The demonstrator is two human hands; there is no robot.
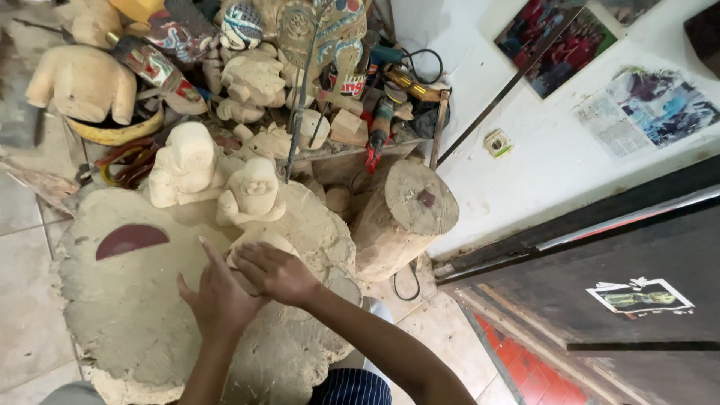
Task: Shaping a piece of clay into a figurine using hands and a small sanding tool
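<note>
Pale wood carving (251, 244) at surface (135, 315) centre, steadied from both sides: right hand (276, 271) cupped over its top, grip pressed on; left hand (217, 296) fingers spread against its nine-o'clock flank. Finished figures (251, 191) at twelve.

A pale, unpainted, rounded carved wooden piece (259, 241) lies on the dusty sawdust-covered surface (127, 315), mostly hidden under both hands, just below two pale carved figures.

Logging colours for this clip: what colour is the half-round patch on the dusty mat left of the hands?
Dark reddish-brown patch, clearest in the head view.
</note>
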